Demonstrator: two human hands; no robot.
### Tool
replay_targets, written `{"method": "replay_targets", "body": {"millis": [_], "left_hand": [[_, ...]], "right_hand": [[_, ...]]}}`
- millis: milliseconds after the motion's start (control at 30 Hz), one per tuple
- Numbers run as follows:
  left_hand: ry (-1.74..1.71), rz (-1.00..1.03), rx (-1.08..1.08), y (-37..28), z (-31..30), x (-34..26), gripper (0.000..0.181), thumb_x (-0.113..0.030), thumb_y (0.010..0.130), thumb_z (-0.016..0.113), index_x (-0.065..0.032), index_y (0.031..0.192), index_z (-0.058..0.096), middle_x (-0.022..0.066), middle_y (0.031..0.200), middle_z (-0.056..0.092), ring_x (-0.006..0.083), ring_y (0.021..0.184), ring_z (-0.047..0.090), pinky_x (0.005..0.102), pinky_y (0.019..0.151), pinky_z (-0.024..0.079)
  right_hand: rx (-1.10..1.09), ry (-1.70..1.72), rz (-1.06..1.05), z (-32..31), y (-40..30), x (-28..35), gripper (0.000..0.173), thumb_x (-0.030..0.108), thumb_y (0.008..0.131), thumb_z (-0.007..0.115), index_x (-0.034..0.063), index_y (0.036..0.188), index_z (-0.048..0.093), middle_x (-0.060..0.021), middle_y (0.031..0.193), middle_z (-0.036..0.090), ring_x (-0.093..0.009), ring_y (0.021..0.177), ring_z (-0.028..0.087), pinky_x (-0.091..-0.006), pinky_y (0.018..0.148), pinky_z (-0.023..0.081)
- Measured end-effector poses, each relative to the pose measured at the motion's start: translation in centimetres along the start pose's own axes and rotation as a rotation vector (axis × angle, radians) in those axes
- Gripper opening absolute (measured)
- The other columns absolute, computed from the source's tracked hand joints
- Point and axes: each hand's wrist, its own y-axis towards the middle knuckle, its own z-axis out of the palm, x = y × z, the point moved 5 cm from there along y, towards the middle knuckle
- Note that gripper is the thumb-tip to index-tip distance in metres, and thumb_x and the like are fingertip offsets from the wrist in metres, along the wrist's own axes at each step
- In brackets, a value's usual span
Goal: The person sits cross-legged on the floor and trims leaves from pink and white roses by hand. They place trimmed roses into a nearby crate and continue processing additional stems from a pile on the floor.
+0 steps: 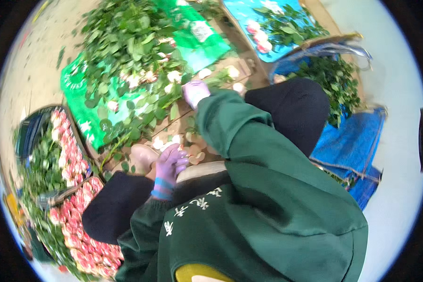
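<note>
My left hand [167,164], in a lilac glove with a blue-striped cuff, is over my lap beside a pale shoe [142,157]. Its fingers are loosely curled and I see nothing in them. Farther forward, my right hand [196,92], also gloved, reaches to the edge of a heap of leafy rose stems [127,46]. Its fingers are blurred and turned away, so a grip on a stem cannot be made out. Pale rose heads [174,76] lie just left of that hand. Loose petals [196,158] are scattered between my feet.
Green printed plastic sacks [201,46] lie under the stems. At left, pink roses [74,218] are packed in dark containers [30,132]. A bright blue sheet [245,17] with several roses is at upper right. Blue-covered bundles [352,137] with foliage stand beside my right knee.
</note>
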Motion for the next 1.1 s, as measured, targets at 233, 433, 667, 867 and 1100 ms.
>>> {"method": "replay_targets", "body": {"millis": [233,433,667,867,1100], "left_hand": [[0.163,0.183,-0.027,1.5,-0.9,0.7,0.033,-0.015,0.087,0.059,-0.008,0.118,0.051,0.0045,0.092,0.062,0.0094,0.066,0.057,0.0222,0.058,0.049],[0.352,0.809,-0.267,-3.0,-1.2,-8.7,0.026,-0.017,0.087,0.057,-0.001,0.107,0.058,0.0035,0.093,0.062,0.0104,0.084,0.057,0.0243,0.076,0.046],[0.192,0.683,0.481,-9.0,3.8,-16.0,0.034,-0.029,0.092,0.051,-0.0035,0.115,0.055,0.0016,0.093,0.063,0.0071,0.08,0.061,0.0225,0.068,0.05],[0.19,0.589,0.44,-9.6,2.8,-15.0,0.035,-0.026,0.092,0.05,-0.0039,0.118,0.052,0.0066,0.105,0.061,0.0116,0.081,0.062,0.0263,0.069,0.052],[-0.378,0.295,0.424,-10.2,3.0,-13.3,0.033,-0.021,0.095,0.039,-0.0066,0.123,0.044,0.0078,0.115,0.058,0.0162,0.083,0.062,0.0319,0.074,0.052]], "right_hand": [[0.326,0.501,0.048,-5.2,3.7,-7.2,0.045,0.031,0.074,0.068,0.0038,0.109,0.061,-0.012,0.105,0.064,-0.022,0.095,0.061,-0.0315,0.082,0.047],[0.634,1.835,-0.296,-24.9,1.6,5.0,0.029,0.011,0.089,0.054,-0.0007,0.116,0.053,-0.0063,0.099,0.062,-0.012,0.078,0.06,-0.023,0.064,0.05],[0.862,2.103,-0.266,-25.3,5.0,11.3,0.023,0.015,0.092,0.047,-0.0015,0.106,0.054,-0.0111,0.097,0.063,-0.011,0.066,0.056,-0.0176,0.047,0.037],[0.984,1.989,0.142,-22.6,3.5,11.9,0.016,0.019,0.091,0.048,0.008,0.095,0.059,-0.0039,0.084,0.068,-0.007,0.047,0.048,-0.0151,0.037,0.036],[0.985,2.042,0.225,-22.5,1.5,12.2,0.016,0.017,0.091,0.046,0.0045,0.1,0.051,-0.0106,0.094,0.066,-0.011,0.05,0.053,-0.0174,0.037,0.04]]}}
